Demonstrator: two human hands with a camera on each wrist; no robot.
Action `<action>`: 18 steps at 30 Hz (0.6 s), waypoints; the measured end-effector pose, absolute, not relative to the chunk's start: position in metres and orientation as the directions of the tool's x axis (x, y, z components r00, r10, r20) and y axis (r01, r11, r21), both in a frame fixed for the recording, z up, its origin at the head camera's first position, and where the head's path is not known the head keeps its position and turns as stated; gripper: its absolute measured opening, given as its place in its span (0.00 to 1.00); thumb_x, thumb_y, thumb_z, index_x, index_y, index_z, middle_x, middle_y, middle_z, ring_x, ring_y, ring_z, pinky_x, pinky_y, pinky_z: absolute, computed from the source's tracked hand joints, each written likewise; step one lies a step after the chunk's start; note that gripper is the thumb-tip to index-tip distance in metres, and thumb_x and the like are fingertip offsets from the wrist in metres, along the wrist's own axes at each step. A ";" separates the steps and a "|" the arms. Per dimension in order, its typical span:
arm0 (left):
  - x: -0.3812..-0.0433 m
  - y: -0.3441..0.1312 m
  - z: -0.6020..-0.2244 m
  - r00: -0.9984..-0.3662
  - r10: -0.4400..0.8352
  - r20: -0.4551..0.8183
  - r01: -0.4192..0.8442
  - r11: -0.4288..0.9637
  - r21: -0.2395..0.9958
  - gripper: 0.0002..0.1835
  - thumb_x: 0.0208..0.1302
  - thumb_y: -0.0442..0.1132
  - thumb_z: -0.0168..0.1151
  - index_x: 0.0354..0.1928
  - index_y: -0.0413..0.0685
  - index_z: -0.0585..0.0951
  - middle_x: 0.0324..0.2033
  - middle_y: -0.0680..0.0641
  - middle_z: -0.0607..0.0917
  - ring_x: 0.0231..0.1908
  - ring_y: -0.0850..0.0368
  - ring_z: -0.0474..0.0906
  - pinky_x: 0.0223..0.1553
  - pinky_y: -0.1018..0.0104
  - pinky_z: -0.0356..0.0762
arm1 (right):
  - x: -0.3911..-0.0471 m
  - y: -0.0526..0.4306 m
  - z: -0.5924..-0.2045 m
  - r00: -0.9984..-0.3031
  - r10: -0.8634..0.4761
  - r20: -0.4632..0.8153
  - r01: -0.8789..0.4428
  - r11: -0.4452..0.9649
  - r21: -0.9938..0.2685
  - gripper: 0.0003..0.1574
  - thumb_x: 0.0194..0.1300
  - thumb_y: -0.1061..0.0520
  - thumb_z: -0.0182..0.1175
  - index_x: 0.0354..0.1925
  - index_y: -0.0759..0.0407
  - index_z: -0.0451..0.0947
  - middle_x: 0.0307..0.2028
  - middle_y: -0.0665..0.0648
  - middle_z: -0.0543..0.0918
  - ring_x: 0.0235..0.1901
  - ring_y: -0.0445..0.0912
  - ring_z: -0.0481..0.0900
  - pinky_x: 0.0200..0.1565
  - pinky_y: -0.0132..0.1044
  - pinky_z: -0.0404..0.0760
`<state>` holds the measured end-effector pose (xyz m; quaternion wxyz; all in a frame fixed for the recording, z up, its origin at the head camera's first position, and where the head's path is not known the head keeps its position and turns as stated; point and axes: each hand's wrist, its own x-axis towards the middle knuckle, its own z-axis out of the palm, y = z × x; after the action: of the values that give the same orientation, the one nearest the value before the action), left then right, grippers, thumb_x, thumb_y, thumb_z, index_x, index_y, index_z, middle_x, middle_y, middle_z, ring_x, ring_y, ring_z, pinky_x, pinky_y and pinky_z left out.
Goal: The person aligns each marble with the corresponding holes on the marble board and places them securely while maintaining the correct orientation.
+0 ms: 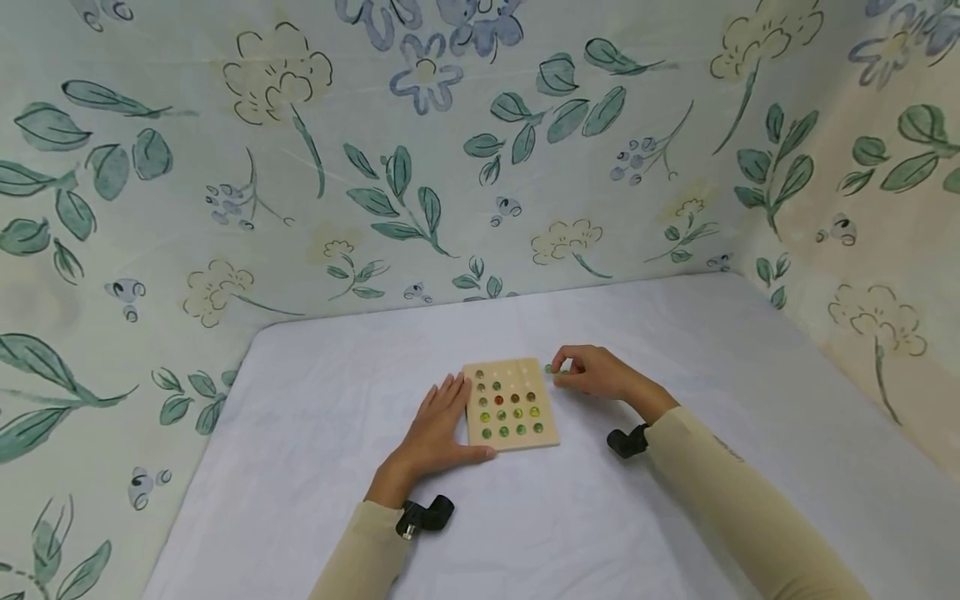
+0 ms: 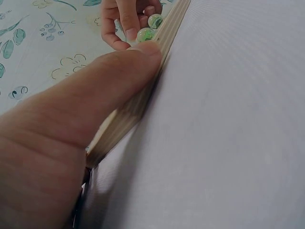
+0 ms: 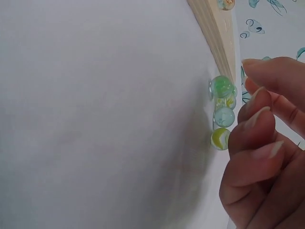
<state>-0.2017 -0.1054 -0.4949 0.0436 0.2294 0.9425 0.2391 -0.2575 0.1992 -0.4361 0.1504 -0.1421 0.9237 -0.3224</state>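
Note:
A square wooden board (image 1: 512,363) with rows of round hollows lies on the white cloth, many hollows holding glass marbles, mostly green and yellow, one red (image 1: 498,400). My left hand (image 1: 438,429) rests along the board's left side, its thumb at the near edge; the left wrist view shows that thumb (image 2: 109,76) against the wood. Just past the board's right edge, my right hand (image 1: 596,372) hovers by several loose marbles (image 1: 548,368). In the right wrist view, those green and yellow marbles (image 3: 224,117) lie beside bent fingers (image 3: 259,124), with nothing visible gripped between thumb and forefinger.
A white cloth (image 1: 300,417) covers the table. Behind it and to the right hangs floral fabric (image 1: 420,192). Each wrist carries a small black camera (image 1: 427,514). Two green marbles (image 2: 155,21) show beyond the left thumb in the left wrist view.

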 end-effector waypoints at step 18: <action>-0.200 -0.106 -0.494 -0.890 0.455 0.037 0.416 0.774 0.478 0.66 0.44 0.76 0.62 0.76 0.46 0.47 0.75 0.49 0.46 0.75 0.55 0.35 0.73 0.58 0.31 | -0.250 0.207 -0.445 -0.915 -0.364 -0.172 -0.169 0.735 -0.657 0.12 0.64 0.55 0.63 0.46 0.53 0.77 0.22 0.53 0.73 0.21 0.45 0.69 0.23 0.33 0.69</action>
<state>-0.2003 -0.1059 -0.4940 0.0405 0.2315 0.9408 0.2441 -0.2505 0.2066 -0.4454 0.1462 -0.1448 0.9199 -0.3338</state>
